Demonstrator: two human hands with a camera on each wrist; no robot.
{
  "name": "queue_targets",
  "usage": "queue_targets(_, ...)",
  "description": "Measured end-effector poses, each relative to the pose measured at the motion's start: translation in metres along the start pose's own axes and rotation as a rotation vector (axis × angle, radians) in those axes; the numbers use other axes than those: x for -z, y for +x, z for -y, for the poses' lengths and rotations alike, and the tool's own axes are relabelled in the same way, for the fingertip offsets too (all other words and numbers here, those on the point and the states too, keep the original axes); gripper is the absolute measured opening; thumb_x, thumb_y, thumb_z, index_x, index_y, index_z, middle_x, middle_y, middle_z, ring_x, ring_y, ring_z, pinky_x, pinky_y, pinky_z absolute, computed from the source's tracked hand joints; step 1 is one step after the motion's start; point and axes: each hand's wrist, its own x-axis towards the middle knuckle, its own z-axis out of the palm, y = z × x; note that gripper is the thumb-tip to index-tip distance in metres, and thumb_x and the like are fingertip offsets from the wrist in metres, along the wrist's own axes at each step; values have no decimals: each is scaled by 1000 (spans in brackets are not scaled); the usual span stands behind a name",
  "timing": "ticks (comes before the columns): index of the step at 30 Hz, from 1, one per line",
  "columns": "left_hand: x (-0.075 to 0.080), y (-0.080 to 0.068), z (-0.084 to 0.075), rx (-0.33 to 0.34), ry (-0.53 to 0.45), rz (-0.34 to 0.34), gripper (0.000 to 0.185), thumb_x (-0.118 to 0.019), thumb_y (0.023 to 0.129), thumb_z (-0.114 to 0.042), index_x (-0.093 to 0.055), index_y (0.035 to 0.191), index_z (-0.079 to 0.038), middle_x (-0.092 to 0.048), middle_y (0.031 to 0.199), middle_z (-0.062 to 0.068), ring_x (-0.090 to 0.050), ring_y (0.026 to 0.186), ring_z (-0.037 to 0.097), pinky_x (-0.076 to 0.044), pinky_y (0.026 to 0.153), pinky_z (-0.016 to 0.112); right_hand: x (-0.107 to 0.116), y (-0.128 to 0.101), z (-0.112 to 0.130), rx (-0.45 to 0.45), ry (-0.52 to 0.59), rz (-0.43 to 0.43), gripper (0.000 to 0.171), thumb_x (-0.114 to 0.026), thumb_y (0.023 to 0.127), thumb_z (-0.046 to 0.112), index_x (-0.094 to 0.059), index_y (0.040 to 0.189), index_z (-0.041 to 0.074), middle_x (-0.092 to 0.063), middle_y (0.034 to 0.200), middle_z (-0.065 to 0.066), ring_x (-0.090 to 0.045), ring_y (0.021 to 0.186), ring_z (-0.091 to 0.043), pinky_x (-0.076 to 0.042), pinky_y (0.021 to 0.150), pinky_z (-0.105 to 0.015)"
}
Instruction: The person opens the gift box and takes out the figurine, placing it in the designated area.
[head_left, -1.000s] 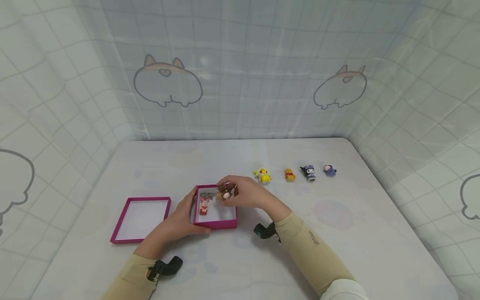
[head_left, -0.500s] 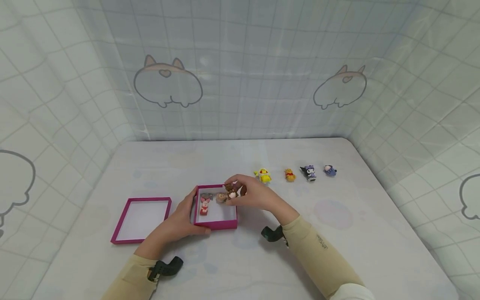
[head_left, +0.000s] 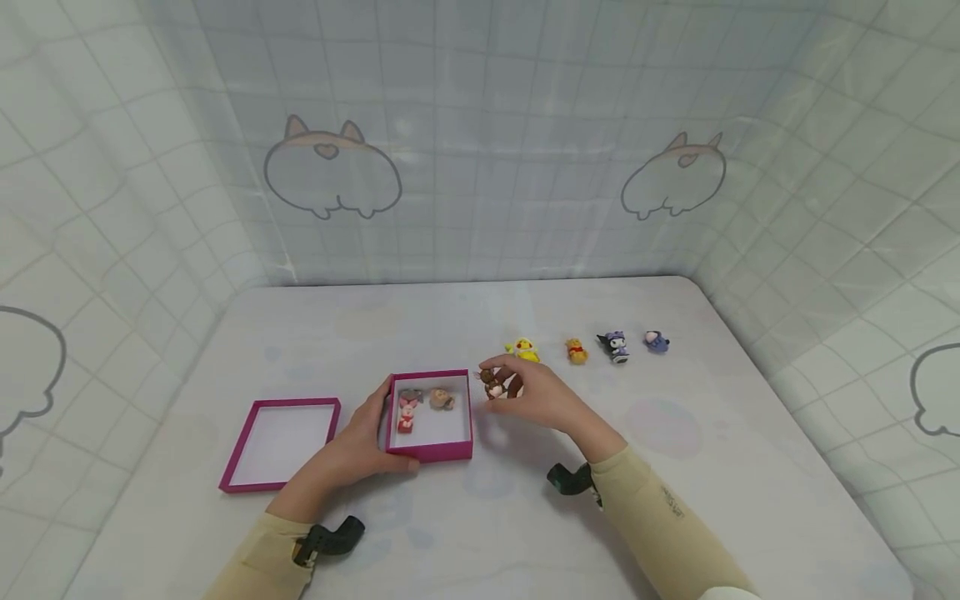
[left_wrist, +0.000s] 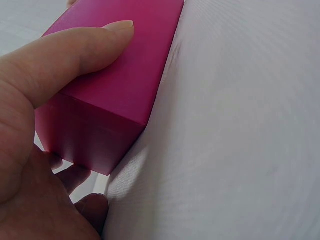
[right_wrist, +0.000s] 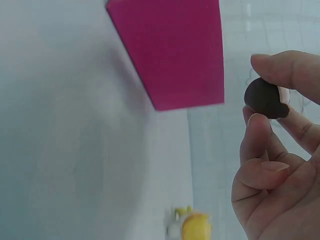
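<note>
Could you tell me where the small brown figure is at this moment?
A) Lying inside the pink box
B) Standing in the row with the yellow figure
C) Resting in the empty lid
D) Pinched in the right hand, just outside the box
D: the right hand pinches the brown figure in its fingertips, to the right of the pink box, above the table.

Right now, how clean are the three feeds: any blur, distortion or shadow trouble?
Head view: evenly lit, edges bowed by the wide lens, figurines small but legible. Left wrist view: the left hand and magenta box sharp, with a soft shadow below. Right wrist view: the box is blurred, the brown figurine dark and featureless.
</note>
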Motion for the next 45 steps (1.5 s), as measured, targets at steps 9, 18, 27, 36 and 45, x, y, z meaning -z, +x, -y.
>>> queue_targets(9,-2,2,0,2,-1,-2,139,-90,62,-50,4,159,-20,-12,162,15,-14,145,38,-27,107,67,15,-24,-22,-73,0,-57,56,-81,83,22,-60,135,18,-64,105,4,-59,86,-16,-52,70,-35)
queue_targets(18,-2,1,3,-13,7,-11,139,-90,62,-51,4,159,-18,-13,161,16,-16,144,39,-29,106,68,26,-42,-37,-165,-8,-89,57,-79,85,20,-59,138,20,-65,105,5,-60,89,-16,-52,72,-34)
queue_targets(27,-3,2,5,-15,4,-8,139,-90,62,-52,5,159,-19,-11,161,15,-14,145,38,-28,106,67,44,-64,-58,-252,0,-132,57,-76,88,20,-56,141,20,-65,111,1,-59,93,-19,-51,73,-36)
queue_targets(36,-3,3,7,-12,-1,-5,140,-89,62,-54,5,159,-20,-11,161,15,-14,145,38,-28,106,67,58,-80,-76,-320,-25,-172,57,-75,89,23,-55,141,20,-65,117,-3,-59,95,-21,-49,74,-36)
queue_targets(45,-2,4,8,-22,-14,-2,140,-90,61,-53,5,159,-19,-11,161,16,-14,145,39,-27,107,67,76,-96,-90,-350,-44,-210,56,-72,90,17,-53,143,18,-63,121,-10,-59,98,-24,-49,72,-35)
